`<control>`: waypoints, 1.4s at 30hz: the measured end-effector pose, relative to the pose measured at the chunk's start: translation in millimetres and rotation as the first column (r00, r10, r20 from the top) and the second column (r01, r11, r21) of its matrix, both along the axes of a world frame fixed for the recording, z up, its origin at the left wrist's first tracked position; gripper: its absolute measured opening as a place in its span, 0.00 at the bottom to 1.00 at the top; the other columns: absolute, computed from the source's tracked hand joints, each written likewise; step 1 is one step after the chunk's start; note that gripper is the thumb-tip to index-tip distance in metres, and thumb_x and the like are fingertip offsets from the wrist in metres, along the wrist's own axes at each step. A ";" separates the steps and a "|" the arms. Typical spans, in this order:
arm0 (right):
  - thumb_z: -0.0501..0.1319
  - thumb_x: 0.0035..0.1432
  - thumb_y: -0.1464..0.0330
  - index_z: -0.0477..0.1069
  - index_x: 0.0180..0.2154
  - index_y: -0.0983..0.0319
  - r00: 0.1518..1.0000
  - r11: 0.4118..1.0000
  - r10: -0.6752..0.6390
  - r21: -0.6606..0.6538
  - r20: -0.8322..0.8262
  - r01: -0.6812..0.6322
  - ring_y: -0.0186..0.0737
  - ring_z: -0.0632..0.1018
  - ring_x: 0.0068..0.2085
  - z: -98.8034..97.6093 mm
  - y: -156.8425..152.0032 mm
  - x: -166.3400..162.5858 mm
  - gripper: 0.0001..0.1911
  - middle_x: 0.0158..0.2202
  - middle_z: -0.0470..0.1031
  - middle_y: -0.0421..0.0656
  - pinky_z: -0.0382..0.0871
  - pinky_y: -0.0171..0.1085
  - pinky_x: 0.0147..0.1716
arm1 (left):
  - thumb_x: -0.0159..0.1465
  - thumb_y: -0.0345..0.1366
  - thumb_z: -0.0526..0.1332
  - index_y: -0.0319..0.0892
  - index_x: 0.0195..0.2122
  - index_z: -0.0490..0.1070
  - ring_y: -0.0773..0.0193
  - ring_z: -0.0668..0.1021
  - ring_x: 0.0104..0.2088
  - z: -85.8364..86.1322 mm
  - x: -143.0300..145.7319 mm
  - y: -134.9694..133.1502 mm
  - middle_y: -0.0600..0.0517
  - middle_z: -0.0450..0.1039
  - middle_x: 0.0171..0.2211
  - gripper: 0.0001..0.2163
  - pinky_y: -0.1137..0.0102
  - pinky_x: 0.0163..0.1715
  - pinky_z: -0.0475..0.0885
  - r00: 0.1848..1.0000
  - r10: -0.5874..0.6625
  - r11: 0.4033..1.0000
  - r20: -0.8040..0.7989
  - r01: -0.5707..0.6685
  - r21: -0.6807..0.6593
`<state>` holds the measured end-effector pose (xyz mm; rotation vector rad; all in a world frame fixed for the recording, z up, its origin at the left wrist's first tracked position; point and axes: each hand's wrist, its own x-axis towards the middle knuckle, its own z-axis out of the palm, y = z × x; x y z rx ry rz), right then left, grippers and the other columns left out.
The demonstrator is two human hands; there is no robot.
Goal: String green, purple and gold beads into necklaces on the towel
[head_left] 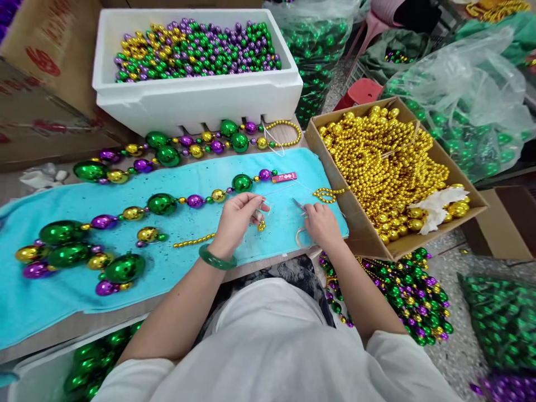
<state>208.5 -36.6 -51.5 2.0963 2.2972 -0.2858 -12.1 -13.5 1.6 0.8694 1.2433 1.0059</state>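
My left hand [240, 218], with a green bangle [218, 258] at the wrist, is closed in a pinch on a thin white string [280, 188]. A few small gold beads [262, 225] hang just under its fingertips. My right hand [321, 224] is closed around scissors [298, 205], the pointed blade tip showing past the fingers and a pale handle loop below. Between and beyond the hands, a strand of green, purple and gold beads [162, 204] lies on the blue towel [201, 181], ending by a small red tag [285, 177]. A short gold bead strand [195, 240] lies left of my left wrist.
A white foam box [196, 95] of mixed beads stands at the back, with another large bead strand [167, 156] before it. At right, a cardboard box [364, 240] holds gold bead strings. Bead necklaces [419, 307] and bags of green beads [502, 318] lie on the floor.
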 end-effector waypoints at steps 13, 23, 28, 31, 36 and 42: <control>0.64 0.50 0.56 0.66 0.41 0.60 -0.213 0.827 -0.561 -0.552 -0.800 -0.104 0.29 0.61 0.17 49.7 -39.0 -56.1 0.20 0.18 0.62 0.32 0.51 0.31 0.16 | 0.55 0.44 0.67 0.38 0.34 0.71 0.71 0.75 0.22 -4.8 6.2 -1.9 0.50 0.77 0.31 0.14 0.76 0.21 0.69 0.991 0.094 0.993 0.098 -0.101 0.066; 0.53 0.62 0.55 0.71 0.35 0.63 -0.429 0.596 -0.781 -0.745 -0.453 -0.299 0.26 0.60 0.15 66.0 -26.6 -88.0 0.18 0.19 0.67 0.37 0.43 0.27 0.12 | 0.54 0.46 0.68 0.39 0.35 0.70 0.64 0.80 0.31 -4.5 13.5 -8.7 0.48 0.79 0.35 0.16 0.74 0.24 0.75 0.987 0.095 0.992 0.132 -0.105 0.067; 0.55 0.63 0.58 0.71 0.33 0.64 -0.517 0.588 -0.757 -0.762 -0.400 -0.271 0.26 0.60 0.15 71.9 -21.3 -91.2 0.17 0.18 0.64 0.36 0.48 0.26 0.12 | 0.58 0.45 0.66 0.39 0.35 0.72 0.67 0.79 0.29 -13.9 11.8 -8.9 0.49 0.78 0.34 0.13 0.73 0.27 0.76 0.991 0.108 0.980 0.083 -0.120 0.158; 0.61 0.59 0.58 0.72 0.33 0.64 -0.538 0.583 -0.755 -0.760 -0.375 -0.288 0.24 0.58 0.15 70.3 -20.8 -91.0 0.14 0.19 0.62 0.34 0.48 0.25 0.12 | 0.59 0.43 0.65 0.40 0.34 0.73 0.67 0.79 0.33 -17.4 10.0 -8.7 0.50 0.78 0.33 0.10 0.74 0.33 0.76 0.992 0.129 0.965 0.017 -0.129 0.227; 0.67 0.53 0.60 0.73 0.32 0.64 -0.558 0.640 -0.701 -0.737 -0.444 -0.218 0.24 0.57 0.16 59.5 -21.5 -90.5 0.13 0.18 0.62 0.34 0.45 0.26 0.12 | 0.60 0.42 0.63 0.40 0.32 0.72 0.65 0.80 0.34 -14.1 11.4 -10.4 0.50 0.78 0.31 0.09 0.70 0.36 0.77 0.991 0.129 0.956 -0.021 -0.118 0.268; 0.68 0.49 0.59 0.74 0.33 0.66 -0.570 0.714 -0.605 -0.696 -0.556 -0.079 0.25 0.59 0.17 57.7 -16.0 -73.5 0.16 0.19 0.62 0.34 0.49 0.27 0.13 | 0.59 0.43 0.64 0.39 0.33 0.73 0.66 0.80 0.31 -15.0 10.6 -9.4 0.50 0.78 0.32 0.11 0.70 0.33 0.77 0.992 0.126 0.967 0.017 -0.127 0.219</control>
